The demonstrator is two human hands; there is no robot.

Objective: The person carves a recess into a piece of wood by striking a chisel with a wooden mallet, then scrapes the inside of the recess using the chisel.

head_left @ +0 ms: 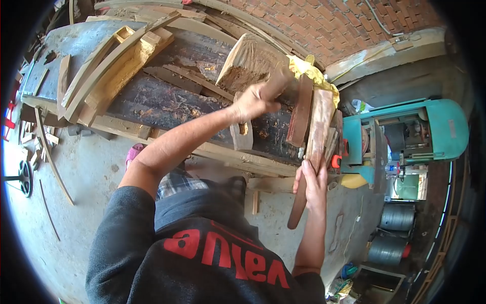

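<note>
My left hand [253, 103] is wrapped around a short, thick piece of wood [277, 82], slightly blurred, above the workbench. Behind it stands a big rough wooden block [248, 63]. Closed round a long, tapered piece of wood [319, 121] is my right hand [314, 181], at the bench's front right edge. This piece is pale and wide at its far end, while its dark, narrow end sticks out past my hand toward my body. A reddish-brown board [300, 111] lies just left of it. Below my left wrist is a small wooden piece with a notch [243, 133].
The dark, worn bench top [167, 106] carries a curved wooden frame [119, 71] and several loose strips. A yellow cloth [311, 73] lies at the back right. To the right stands a green machine [440, 129]. Wood scraps [48, 139] lie on the floor at left.
</note>
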